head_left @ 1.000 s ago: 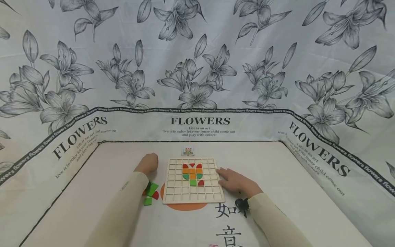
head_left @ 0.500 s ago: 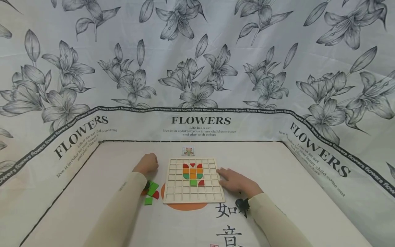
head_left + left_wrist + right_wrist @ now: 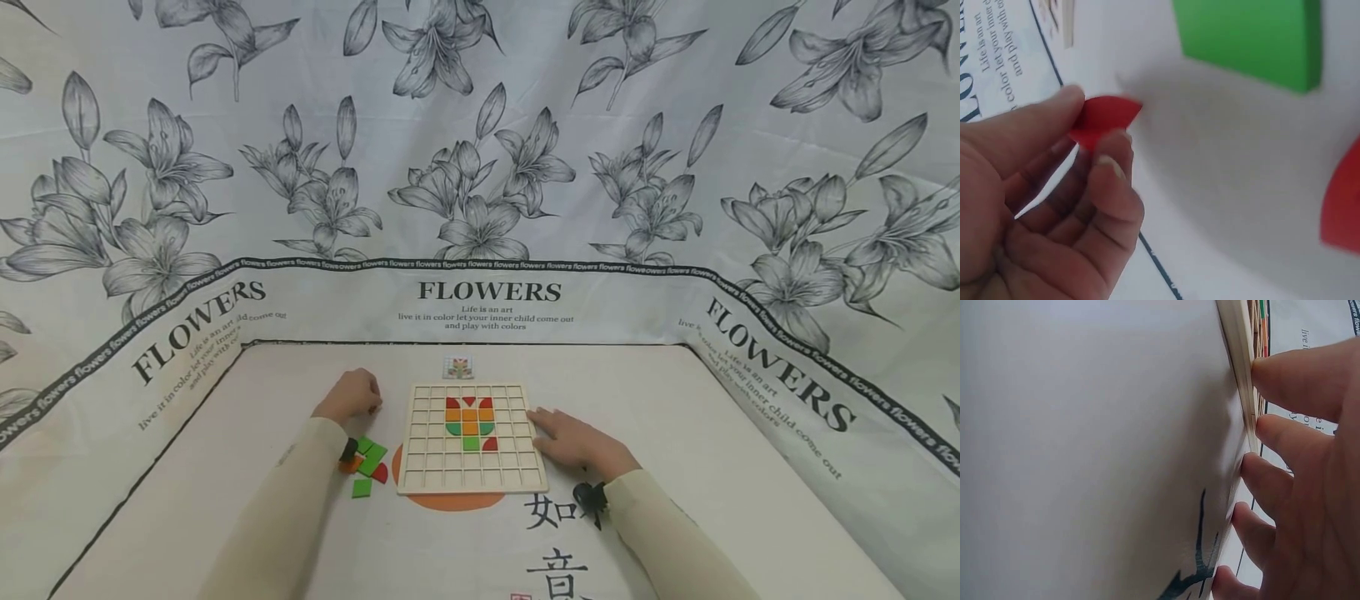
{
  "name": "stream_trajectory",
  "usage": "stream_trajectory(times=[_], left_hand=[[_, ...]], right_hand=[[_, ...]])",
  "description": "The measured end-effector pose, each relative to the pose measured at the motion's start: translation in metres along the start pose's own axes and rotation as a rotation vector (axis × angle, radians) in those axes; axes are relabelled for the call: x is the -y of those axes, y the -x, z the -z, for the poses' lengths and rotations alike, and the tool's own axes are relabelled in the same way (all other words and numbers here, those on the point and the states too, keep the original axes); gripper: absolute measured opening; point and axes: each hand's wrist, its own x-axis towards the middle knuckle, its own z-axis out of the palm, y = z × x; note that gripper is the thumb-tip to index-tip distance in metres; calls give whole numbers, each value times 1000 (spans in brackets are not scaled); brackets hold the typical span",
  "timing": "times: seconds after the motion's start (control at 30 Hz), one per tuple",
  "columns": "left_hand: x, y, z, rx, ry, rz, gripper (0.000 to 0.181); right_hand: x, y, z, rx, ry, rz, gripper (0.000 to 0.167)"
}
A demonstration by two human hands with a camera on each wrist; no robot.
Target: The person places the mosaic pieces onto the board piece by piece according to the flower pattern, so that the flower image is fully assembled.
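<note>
Between thumb and fingertip, my left hand [image 3: 1066, 194] pinches a red tile [image 3: 1107, 115] with a curved edge. In the head view that left hand [image 3: 351, 395] is left of the wooden grid board [image 3: 476, 481], and the tile is hidden there. My right hand [image 3: 573, 439] lies against the board's right edge with fingers spread; in the right wrist view its fingertips [image 3: 1266, 372] touch the board's side [image 3: 1244, 356]. Red, orange, teal and green tiles [image 3: 470, 415] form a flower-like pattern in the grid, with a red quarter-round tile [image 3: 490, 444] beside the lower green one.
Loose green tiles [image 3: 372, 458], a red quarter-round tile [image 3: 380, 473] and an orange tile [image 3: 349, 464] lie near my left wrist. One green square [image 3: 362, 488] lies apart. Behind the board is a small pattern card [image 3: 458, 367]. Flower-printed cloth walls [image 3: 487, 304] enclose the table.
My left hand has shifted slightly left, uncovering more of the loose tiles by its wrist. The right hand stays against the board, and the tiles in the grid are unchanged.
</note>
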Motion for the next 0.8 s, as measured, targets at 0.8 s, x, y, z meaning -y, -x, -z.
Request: stream_trajectory(times=[0.8], left_hand=[[-43,15,1,187,169,-118,3]], right_hand=[[5,-2,5,9,18,3,57]])
